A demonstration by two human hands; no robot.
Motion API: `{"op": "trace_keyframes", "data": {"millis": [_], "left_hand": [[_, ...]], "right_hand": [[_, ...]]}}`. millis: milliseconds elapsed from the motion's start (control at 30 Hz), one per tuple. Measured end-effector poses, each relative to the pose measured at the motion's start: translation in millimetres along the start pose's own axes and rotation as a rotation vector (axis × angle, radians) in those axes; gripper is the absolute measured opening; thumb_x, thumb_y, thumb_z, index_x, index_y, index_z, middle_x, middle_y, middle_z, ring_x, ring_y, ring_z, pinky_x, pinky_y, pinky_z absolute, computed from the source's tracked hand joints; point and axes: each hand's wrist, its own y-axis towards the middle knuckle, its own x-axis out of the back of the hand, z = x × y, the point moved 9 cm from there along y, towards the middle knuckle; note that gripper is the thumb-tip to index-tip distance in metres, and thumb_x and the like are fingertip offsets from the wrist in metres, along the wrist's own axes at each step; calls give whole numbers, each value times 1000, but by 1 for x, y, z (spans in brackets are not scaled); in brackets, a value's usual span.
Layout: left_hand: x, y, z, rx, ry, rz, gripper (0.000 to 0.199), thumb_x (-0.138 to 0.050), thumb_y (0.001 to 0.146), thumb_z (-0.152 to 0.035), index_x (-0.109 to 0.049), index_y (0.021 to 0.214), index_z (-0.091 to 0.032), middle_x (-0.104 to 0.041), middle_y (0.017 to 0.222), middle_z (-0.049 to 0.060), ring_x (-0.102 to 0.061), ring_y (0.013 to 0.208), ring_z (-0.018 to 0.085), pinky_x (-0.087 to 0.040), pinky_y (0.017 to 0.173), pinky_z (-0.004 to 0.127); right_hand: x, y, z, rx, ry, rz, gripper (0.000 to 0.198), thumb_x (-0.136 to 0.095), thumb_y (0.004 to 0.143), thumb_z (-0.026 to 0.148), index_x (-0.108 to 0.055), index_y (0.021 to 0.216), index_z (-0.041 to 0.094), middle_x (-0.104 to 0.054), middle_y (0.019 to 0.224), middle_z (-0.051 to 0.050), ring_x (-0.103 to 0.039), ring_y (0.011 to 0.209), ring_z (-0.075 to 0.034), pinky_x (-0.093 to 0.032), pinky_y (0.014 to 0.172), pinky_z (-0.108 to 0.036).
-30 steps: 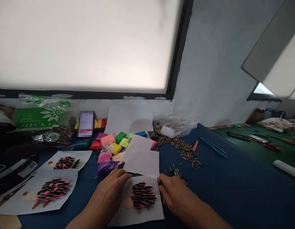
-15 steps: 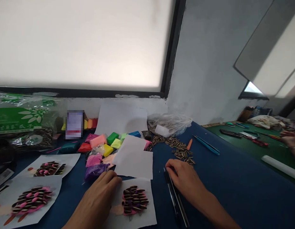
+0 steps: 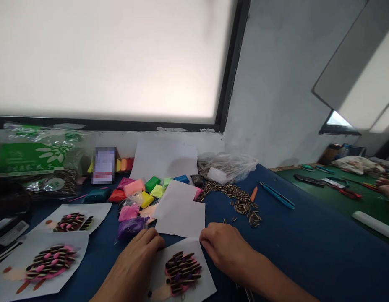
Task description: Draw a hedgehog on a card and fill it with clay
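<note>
A paper sheet [image 3: 207, 285] with a hedgehog-like picture made of pink clay and striped sunflower seeds [image 3: 183, 272] lies in front of me. Its pale clay snout with dark dots shows beside my left wrist. My left hand [image 3: 134, 256] is closed at the sheet's upper left edge, fingers curled, the thumb mostly hidden. At the upper right corner my right hand [image 3: 227, 249] pinches the paper between thumb and curled fingers. Under my right forearm the ends of the pens [image 3: 246, 292] peek out. Just beyond both hands lies a blank torn white paper [image 3: 181, 212].
Two similar seed pictures [image 3: 56, 268] lie at left. Behind are colourful clay packets [image 3: 134, 186], a green seed bag [image 3: 40, 157], loose seeds [image 3: 235, 195], an orange clay piece [image 3: 254, 193] and blue tweezers [image 3: 278, 195]. Another person's hand [image 3: 386, 186] is at the green table [image 3: 326, 197].
My right hand has moved left from the pens to the sheet's upper right corner. The sheet has turned slightly, showing more of the snout. A few seeds now lie loose beyond my right hand.
</note>
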Motion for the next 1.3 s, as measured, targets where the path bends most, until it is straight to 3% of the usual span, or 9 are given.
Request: {"op": "trace_keyframes", "data": {"millis": [267,467,667,767,867,967,1100,1300], "left_hand": [[11,-2,-12,-26,-12,-27,24,-51,92,-14,-73,95,-23,-70,102,8,-68,93,26,-54,77,32],[5,-4,-5,-29,-14,-29,37,-62,82,-11,-74,113,-28,-70,112,7,-67,99,30,-54,78,34],[5,-3,-9,-70,14,-53,42,-43,91,-6,-75,110,-27,-67,103,8,-65,92,26,-50,72,31],[4,-2,-8,-68,11,-34,38,-49,88,-9,-76,108,-27,-67,103,8,-64,92,26,-49,71,30],[2,-2,-6,-60,16,-4,37,-59,78,-12,-76,106,-28,-66,104,6,-64,93,26,-50,72,29],[3,-4,-6,-52,33,-6,39,-58,77,-10,-76,107,-29,-66,105,6,-64,93,27,-50,74,30],[2,-4,-6,-59,38,-10,35,-60,79,-12,-76,106,-28,-66,105,7,-65,94,28,-50,74,31],[4,-3,-6,-92,27,-92,44,-42,94,-6,-76,110,-27,-67,102,8,-67,91,26,-52,73,32]], "right_hand": [[1,17,1,2,-39,-65,24,-58,98,13,-77,111,18,-74,111,-12,-73,97,-29,-43,71,-31],[0,17,-3,44,-26,-60,18,-65,98,18,-76,112,20,-74,111,-8,-72,99,-25,-44,73,-28],[-2,20,-1,89,-63,-74,22,-53,101,5,-74,102,14,-71,110,-12,-69,94,-23,-42,72,-28],[-2,19,-1,74,-44,-94,26,-50,101,3,-73,103,14,-71,112,-13,-69,95,-23,-40,71,-29],[-2,16,-1,40,29,-94,20,-55,104,16,-73,96,15,-75,99,-10,-70,87,-23,-39,68,-29],[-2,15,0,11,124,-92,20,-61,102,24,-74,88,15,-77,88,-7,-71,81,-21,-37,63,-28],[0,16,2,3,246,-107,10,-68,96,22,-74,89,18,-77,86,-2,-69,76,-15,-36,59,-23],[-3,15,0,-16,261,-136,9,-68,92,15,-71,83,18,-75,79,-2,-66,70,-15,-33,57,-24]]}}
